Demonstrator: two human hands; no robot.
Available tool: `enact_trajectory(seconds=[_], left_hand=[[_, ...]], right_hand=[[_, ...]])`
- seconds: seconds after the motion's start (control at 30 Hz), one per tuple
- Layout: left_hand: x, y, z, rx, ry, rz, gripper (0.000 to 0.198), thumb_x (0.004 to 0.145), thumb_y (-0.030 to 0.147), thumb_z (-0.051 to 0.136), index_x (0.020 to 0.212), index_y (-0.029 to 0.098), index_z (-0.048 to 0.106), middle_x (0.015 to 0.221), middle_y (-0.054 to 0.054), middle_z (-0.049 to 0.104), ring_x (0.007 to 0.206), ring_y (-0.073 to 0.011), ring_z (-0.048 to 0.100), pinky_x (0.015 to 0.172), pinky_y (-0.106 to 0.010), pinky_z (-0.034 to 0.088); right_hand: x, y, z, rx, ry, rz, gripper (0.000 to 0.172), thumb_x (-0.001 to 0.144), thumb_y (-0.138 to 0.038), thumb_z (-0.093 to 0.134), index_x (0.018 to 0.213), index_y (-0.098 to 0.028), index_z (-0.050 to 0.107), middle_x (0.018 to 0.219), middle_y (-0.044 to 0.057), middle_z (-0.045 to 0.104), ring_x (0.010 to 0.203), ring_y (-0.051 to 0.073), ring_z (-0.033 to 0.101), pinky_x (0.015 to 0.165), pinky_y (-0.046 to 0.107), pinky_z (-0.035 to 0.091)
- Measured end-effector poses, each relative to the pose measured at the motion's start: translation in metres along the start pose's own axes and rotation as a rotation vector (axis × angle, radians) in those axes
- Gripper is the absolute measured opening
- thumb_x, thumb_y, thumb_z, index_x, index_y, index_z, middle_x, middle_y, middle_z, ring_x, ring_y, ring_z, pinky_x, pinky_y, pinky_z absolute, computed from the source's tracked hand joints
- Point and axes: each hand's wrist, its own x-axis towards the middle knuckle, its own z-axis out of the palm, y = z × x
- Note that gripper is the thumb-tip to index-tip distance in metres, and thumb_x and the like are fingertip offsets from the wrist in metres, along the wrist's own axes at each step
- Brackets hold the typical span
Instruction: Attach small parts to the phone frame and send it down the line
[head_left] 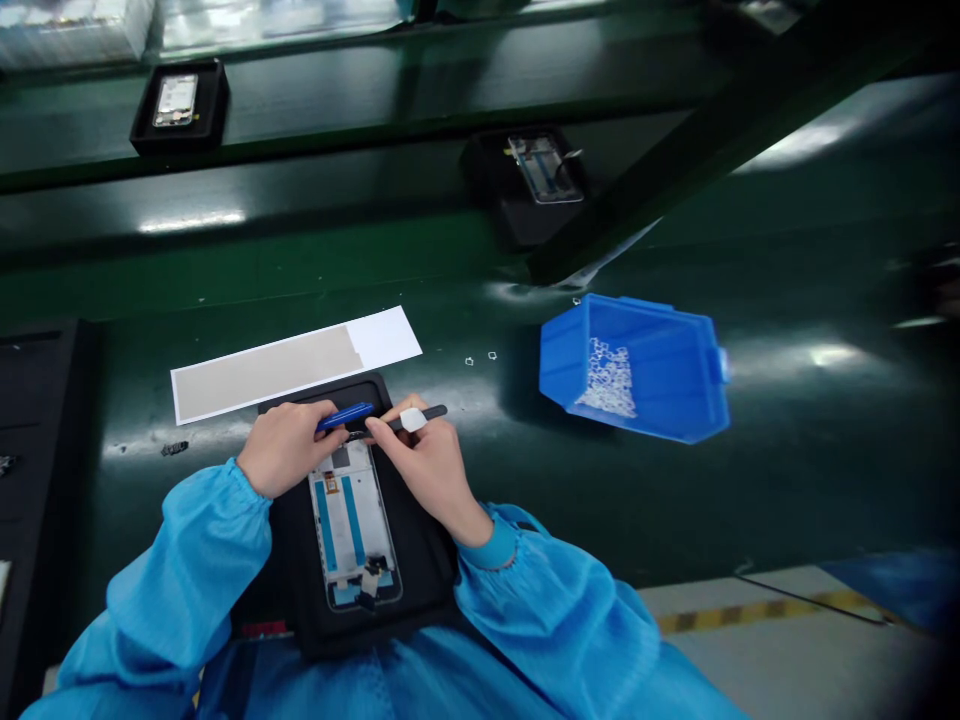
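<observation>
My left hand (289, 447) is closed around a blue pen-like tool (346, 415) at the top end of a phone frame (356, 525). My right hand (427, 460) grips dark tweezers (433, 412), with a white cover on one finger. Both hands' fingertips meet over the frame's upper edge, hiding what lies between them. Blue strips run along the silvery inside of the frame, and a flex cable shows near its lower end. Under it is a black padded tray (424, 570).
A white sheet with a beige panel (266, 375) lies beyond the tray. To the right, a blue bin (660, 375) holds many small white rings, and a few lie loose nearby. Further back, two black trays (139, 135) (517, 225) carry phone parts. A dark green beam (637, 190) slants above.
</observation>
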Motion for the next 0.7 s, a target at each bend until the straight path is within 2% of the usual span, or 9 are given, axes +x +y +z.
enact_trajectory(seconds=[0.1, 0.23, 0.7], left_hand=[[-0.0002, -0.0005, 0.0012, 0.031, 0.001, 0.006, 0.021, 0.092, 0.041, 0.049, 0.090, 0.025, 0.062, 0.072, 0.000, 0.064, 0.069, -0.0216, 0.061, 0.056, -0.029, 0.028], [-0.0002, -0.0009, 0.0017, 0.033, 0.008, 0.010, 0.022, 0.092, 0.042, 0.049, 0.092, 0.025, 0.063, 0.074, -0.001, 0.065, 0.071, -0.0224, 0.062, 0.056, -0.029, 0.028], [0.0007, -0.0016, 0.0025, 0.009, 0.019, 0.004, 0.020, 0.090, 0.042, 0.052, 0.089, 0.025, 0.063, 0.072, 0.000, 0.065, 0.069, -0.0213, 0.063, 0.055, -0.029, 0.028]], right_hand=[[-0.0030, 0.0016, 0.0009, 0.003, 0.017, -0.039, 0.026, 0.087, -0.038, 0.061, 0.068, -0.021, 0.054, 0.053, -0.006, 0.044, 0.047, 0.012, 0.045, 0.048, 0.026, 0.038], [-0.0060, 0.0060, 0.0009, 0.068, 0.044, -0.058, 0.025, 0.088, -0.035, 0.061, 0.069, -0.022, 0.052, 0.058, -0.005, 0.046, 0.049, 0.013, 0.050, 0.051, 0.026, 0.042], [-0.0084, 0.0070, 0.0004, 0.070, 0.063, -0.122, 0.020, 0.087, -0.031, 0.064, 0.071, -0.021, 0.056, 0.060, -0.004, 0.054, 0.051, 0.012, 0.052, 0.050, 0.025, 0.041]])
